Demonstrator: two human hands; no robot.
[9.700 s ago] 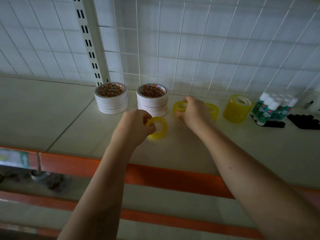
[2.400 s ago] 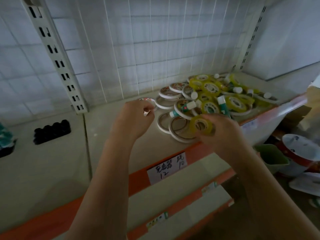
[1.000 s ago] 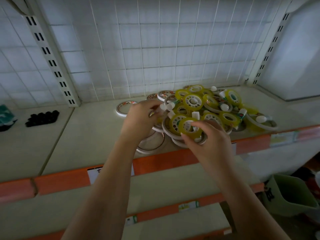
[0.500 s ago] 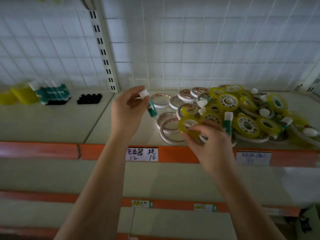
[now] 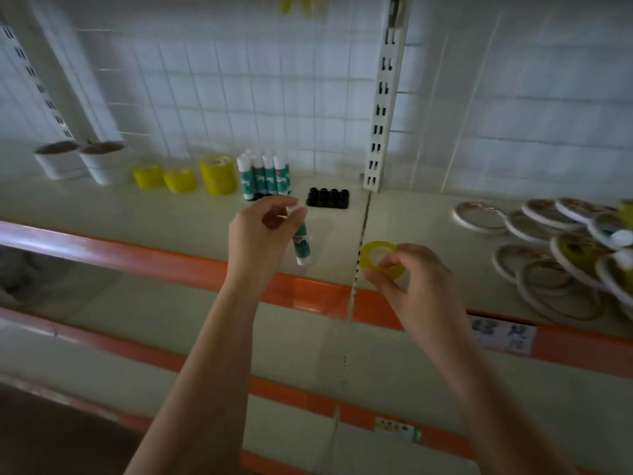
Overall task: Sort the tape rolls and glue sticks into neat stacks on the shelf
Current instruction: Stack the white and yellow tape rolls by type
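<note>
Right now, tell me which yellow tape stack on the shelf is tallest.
The yellow stack standing right beside the upright glue sticks. It rises clearly above the two shorter yellow stacks to its left.

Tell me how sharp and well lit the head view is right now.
Head view: dim, flat lighting with no glare; motion blur smears the loose pile of tape rolls at right and the wire grid; left hand with glue stick and right hand with yellow tape roll are soft but readable; wide-angle bends the shelf uprights.

Shelf (image 5: 171, 214): tape stacks (image 5: 181, 180), glue sticks (image 5: 263, 178), loose rolls (image 5: 548, 255).
</note>
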